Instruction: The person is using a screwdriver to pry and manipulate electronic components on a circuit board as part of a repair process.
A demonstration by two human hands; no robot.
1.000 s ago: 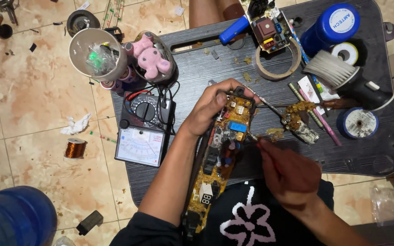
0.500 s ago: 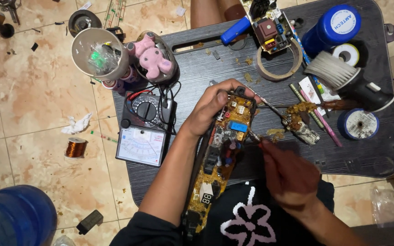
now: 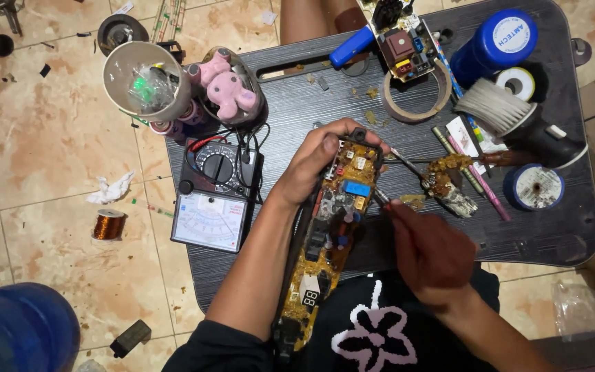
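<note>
I see the long yellow circuit board (image 3: 330, 231) lying lengthwise across the near edge of the dark lap table (image 3: 297, 117), its lower end reaching past the edge over my black shirt. My left hand (image 3: 321, 162) comes in from below along a bare forearm, wrist bent, fingers curled over the board's far end and gripping it, thumb on top. My right hand (image 3: 432, 251) sits just right of the board, closed into a fist around a soldering iron (image 3: 382, 198) whose metal tip touches the board's right edge near the blue component.

Beyond the board, a crusted iron rest (image 3: 449, 186) and a few pens lie on the table. Left of my left wrist sits an analog multimeter (image 3: 215, 200) with red and black leads. Further out are a pink plush toy (image 3: 227, 88), a clear cup (image 3: 142, 83), a tape ring (image 3: 414, 103), a blue canister (image 3: 494, 45) and a solder spool (image 3: 535, 186). The table stands on a stained tile floor (image 3: 56, 151) with a copper wire coil (image 3: 109, 224).
</note>
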